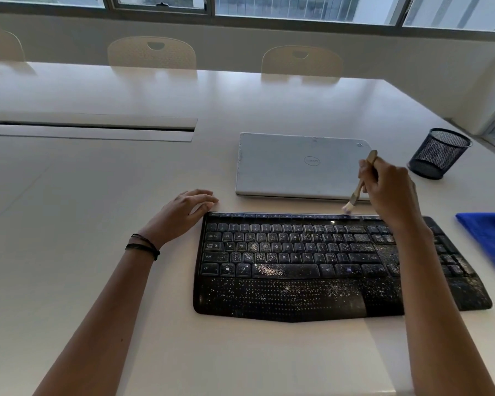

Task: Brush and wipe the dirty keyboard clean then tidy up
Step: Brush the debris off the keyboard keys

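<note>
A black keyboard (297, 261) speckled with white crumbs lies on the white table (97, 195). My right hand (392, 192) grips a small wooden-handled brush (357, 190); its pale bristles hover just above the keyboard's top row, right of centre. My left hand (186, 212) rests on the table, fingers relaxed, touching the keyboard's top left corner. A blue cloth (489, 238) lies at the right edge of the view, beside the keyboard.
A closed silver laptop (292, 164) lies just behind the keyboard. A black mesh pen cup (437, 154) stands at the back right. A cable slot (89, 127) runs across the table at left. Chairs (152, 54) line the far side.
</note>
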The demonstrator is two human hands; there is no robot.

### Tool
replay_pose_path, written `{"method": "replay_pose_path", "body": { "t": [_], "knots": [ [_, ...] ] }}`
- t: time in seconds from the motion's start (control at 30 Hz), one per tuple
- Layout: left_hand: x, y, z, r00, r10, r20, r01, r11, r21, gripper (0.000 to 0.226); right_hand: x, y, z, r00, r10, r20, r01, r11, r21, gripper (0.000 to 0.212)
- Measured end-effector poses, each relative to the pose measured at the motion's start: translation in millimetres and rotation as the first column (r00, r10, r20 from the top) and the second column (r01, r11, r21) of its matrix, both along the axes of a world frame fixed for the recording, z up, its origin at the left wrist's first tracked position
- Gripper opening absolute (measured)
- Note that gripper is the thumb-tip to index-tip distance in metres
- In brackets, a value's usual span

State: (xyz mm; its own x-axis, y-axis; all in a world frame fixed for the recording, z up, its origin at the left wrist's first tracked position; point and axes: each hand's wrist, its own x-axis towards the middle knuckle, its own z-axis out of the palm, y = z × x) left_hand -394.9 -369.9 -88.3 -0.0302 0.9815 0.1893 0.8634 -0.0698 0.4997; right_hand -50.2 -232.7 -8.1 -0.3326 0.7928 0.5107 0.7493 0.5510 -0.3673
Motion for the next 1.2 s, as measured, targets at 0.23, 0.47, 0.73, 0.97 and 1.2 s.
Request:
{"method": "replay_pose_path", "body": {
  "t": [0.23, 0.47, 0.73, 0.97, 1.2],
  "knots": [
    [0.1, 0.5, -0.2, 1.000, 0.004, -0.004, -0.004, 1.000, -0.005, 0.030, -2.3, -0.5, 1.4, 0.999, -0.021, -0.043, 0.023, 0.999, 0.029, 0.034],
    [-0.8, 0.8, -1.0, 1.000, -0.002, -0.006, 0.002, 1.000, 0.004, 0.030, -8.0, 6.5, -8.7, 0.991, 0.087, -0.105, -0.093, 0.994, -0.054, 0.025],
    [-0.4, -0.4, -0.7, 1.000, 0.001, -0.006, -0.001, 1.000, 0.003, 0.029, 2.0, 6.7, -7.3, 0.995, -0.102, -0.001, 0.102, 0.995, 0.004, 0.032],
    [-0.5, -0.4, -0.9, 1.000, -0.004, -0.007, 0.004, 1.000, 0.001, 0.030, -1.6, 10.4, -9.2, 0.984, 0.003, -0.179, -0.009, 0.999, -0.035, 0.030],
    [-0.6, 0.2, -1.3, 1.000, 0.003, -0.002, -0.003, 1.000, 0.013, 0.029, 7.0, 12.5, -7.7, 0.984, -0.138, -0.114, 0.139, 0.990, -0.002, 0.030]
  ]
}}
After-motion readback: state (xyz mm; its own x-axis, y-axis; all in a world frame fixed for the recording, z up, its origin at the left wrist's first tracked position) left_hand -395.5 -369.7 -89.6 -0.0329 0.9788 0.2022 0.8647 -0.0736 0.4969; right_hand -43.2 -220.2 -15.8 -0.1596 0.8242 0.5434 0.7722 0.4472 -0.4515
